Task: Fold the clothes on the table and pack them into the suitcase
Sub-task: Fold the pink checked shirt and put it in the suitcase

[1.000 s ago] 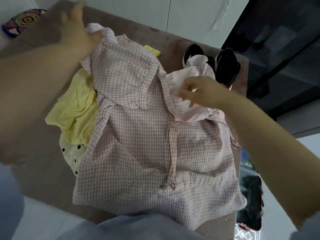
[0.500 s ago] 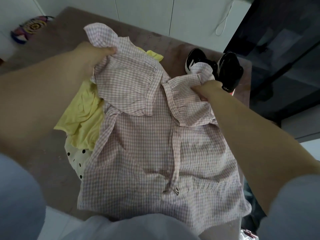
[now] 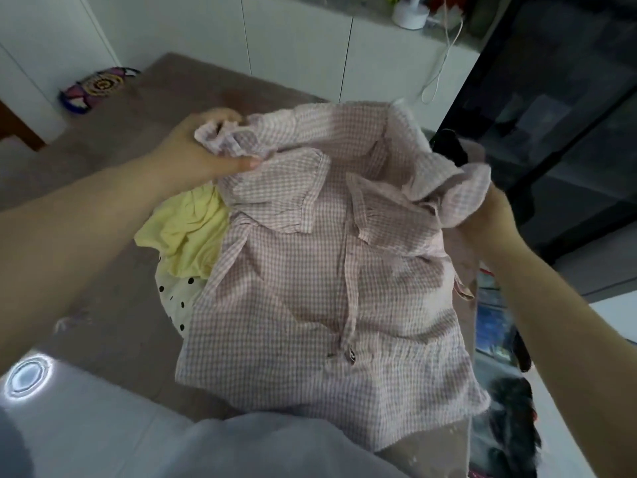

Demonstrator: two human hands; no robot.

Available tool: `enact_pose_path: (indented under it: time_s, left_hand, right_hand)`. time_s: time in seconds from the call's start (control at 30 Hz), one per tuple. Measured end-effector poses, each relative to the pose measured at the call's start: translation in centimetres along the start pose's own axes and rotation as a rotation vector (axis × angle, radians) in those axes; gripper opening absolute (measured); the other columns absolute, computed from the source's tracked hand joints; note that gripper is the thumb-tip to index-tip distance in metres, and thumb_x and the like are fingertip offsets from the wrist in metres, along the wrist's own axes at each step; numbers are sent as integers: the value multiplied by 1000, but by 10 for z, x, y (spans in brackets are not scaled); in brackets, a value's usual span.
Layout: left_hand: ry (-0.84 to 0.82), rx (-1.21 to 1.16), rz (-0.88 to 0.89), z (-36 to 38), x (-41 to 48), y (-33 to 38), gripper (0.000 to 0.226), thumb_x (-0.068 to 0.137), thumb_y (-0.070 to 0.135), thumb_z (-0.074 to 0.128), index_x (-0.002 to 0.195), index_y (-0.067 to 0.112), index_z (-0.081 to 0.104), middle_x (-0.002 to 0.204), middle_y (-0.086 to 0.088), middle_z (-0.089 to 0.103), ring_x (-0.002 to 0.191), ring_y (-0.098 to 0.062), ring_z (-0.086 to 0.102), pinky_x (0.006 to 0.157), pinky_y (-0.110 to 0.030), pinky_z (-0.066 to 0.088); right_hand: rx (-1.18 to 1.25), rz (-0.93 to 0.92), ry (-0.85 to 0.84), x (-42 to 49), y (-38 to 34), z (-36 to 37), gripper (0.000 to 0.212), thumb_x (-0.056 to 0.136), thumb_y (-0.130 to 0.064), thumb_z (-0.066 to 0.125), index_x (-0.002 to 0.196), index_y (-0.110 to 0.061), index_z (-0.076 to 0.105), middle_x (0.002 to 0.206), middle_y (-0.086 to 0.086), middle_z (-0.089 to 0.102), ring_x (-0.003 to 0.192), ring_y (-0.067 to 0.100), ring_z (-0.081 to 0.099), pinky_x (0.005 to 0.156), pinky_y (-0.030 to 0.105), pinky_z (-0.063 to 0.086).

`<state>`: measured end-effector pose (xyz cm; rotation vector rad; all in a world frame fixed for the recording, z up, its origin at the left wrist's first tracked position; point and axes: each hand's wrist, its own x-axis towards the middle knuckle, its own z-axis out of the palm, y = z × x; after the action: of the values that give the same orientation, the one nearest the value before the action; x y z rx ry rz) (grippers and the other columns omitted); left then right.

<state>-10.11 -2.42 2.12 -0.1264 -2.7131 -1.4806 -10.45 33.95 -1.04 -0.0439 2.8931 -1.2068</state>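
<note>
A pink gingham shirt (image 3: 310, 305) lies front-up on the brown table (image 3: 103, 270), its hem hanging over the near edge. My left hand (image 3: 196, 153) grips the bunched left sleeve and lifts the shoulder. My right hand (image 3: 489, 219) holds the right sleeve, raised at the table's right side. The collar end of the shirt is off the table. Under the shirt's left side lie a yellow garment (image 3: 189, 232) and a white garment with black dots (image 3: 175, 298). No suitcase can be made out.
A colourful pouch (image 3: 100, 88) lies at the table's far left corner. A black shoe (image 3: 451, 146) peeks out behind the raised shirt. White cabinets stand behind, dark glass to the right. Dark items lie on the floor at lower right (image 3: 510, 426).
Both hands have taken hold of the sleeves and lifted the shirt's top end up and apart. The raised fabric now hides most of the black shoes.
</note>
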Motion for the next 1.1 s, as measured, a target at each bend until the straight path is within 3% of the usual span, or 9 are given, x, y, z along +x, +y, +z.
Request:
enact_pose_path:
  time_s: [0.13, 0.2, 0.27, 0.37, 0.53, 0.7, 0.77, 0.9, 1.1]
  left_hand:
    - [-307, 407, 319, -2, -44, -19, 61, 68, 62, 66, 123, 44, 47, 104, 34, 55, 101, 7, 54, 83, -3, 35]
    - [-376, 673, 529, 2, -57, -45, 66, 71, 31, 69, 130, 34, 40, 111, 7, 60, 101, -12, 51, 90, -20, 33]
    - [-414, 859, 603, 8, -72, -63, 101, 57, 2, 74, 140, 37, 29, 115, -7, 57, 104, -21, 46, 94, -26, 27]
    - [-448, 935, 589, 11, -94, -75, 127, 46, 9, 85, 146, 37, 12, 123, -8, 47, 107, -24, 42, 98, -29, 26]
    - [-331, 969, 645, 21, -116, -78, 92, 50, 28, 90, 131, 18, 47, 118, -10, 56, 104, -27, 53, 111, -24, 7]
    - [-248, 649, 384, 11, -110, -41, 23, 76, 7, 72, 95, 21, 71, 92, 8, 70, 82, -21, 62, 83, -27, 37]
    - [-230, 496, 237, -3, -113, -16, 31, 77, 18, 72, 88, 45, 64, 89, 28, 65, 79, -6, 56, 70, -16, 40]
    - [-304, 298, 192, -28, -146, 8, 28, 72, 42, 69, 97, 52, 60, 106, 28, 60, 91, 3, 59, 78, -19, 46]
    - [-666, 492, 108, 16, -216, -41, 69, 80, 39, 64, 115, 77, 19, 133, 13, 42, 124, -7, 45, 95, -25, 48]
  right_hand:
    - [-302, -233, -174, -54, 44, -3, 45, 72, 1, 70, 115, -10, 58, 117, 26, 58, 110, 38, 54, 86, 21, 49]
    - [-344, -363, -234, -67, 82, -3, 47, 68, 6, 69, 107, -19, 60, 112, 16, 62, 105, 27, 57, 93, 30, 46]
    - [-335, -311, -241, -81, 92, -5, 54, 70, 21, 56, 109, -15, 63, 109, 1, 61, 103, 25, 57, 94, 16, 40]
    - [-206, -260, -129, -100, 79, -5, 41, 79, 11, 52, 112, -12, 60, 103, -18, 50, 95, 10, 48, 81, -1, 33]
    - [-433, -322, -432, -133, 66, 38, 69, 81, -49, 62, 141, -30, 33, 143, -10, 33, 131, 12, 28, 114, 30, 20]
    - [-490, -297, -257, -115, 65, 47, 40, 89, -15, 53, 128, -21, 56, 117, 8, 56, 108, 32, 55, 90, 41, 44]
    - [-289, -297, -150, -117, 61, 26, 40, 86, 5, 50, 113, -19, 68, 105, 5, 60, 97, 25, 59, 85, 37, 48]
    - [-5, -293, -132, -148, 54, -31, 84, 80, 19, 51, 94, -63, 61, 99, -31, 54, 95, -7, 51, 87, 8, 39]
    - [-115, -237, -399, -203, 105, -20, 70, 79, 4, 67, 95, -64, 60, 99, -27, 55, 97, -4, 52, 84, 8, 42]
